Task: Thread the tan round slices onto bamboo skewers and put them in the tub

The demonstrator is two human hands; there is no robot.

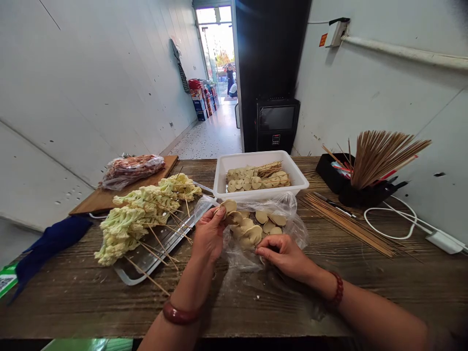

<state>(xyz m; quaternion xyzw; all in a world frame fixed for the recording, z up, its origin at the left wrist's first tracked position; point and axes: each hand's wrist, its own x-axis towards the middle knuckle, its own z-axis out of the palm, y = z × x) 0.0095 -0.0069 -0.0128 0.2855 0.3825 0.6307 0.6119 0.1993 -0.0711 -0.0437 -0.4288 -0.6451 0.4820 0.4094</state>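
The right hand (pixel 283 253) meets the slices (pixel 250 234) at their near end, its grip unclear; the left hand (pixel 211 229) pinches their far end, over the bag (pixel 298 228). Light and soft, they probably tear easily: best pinched flat. Behind sits the tub (pixel 261 195).

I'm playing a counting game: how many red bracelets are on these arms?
2: a smooth, dark-red, round bangle on the left forearm and a red beaded bracelet on the right forearm.

Nothing can be read — the orange label (pixel 322 40) is too small.
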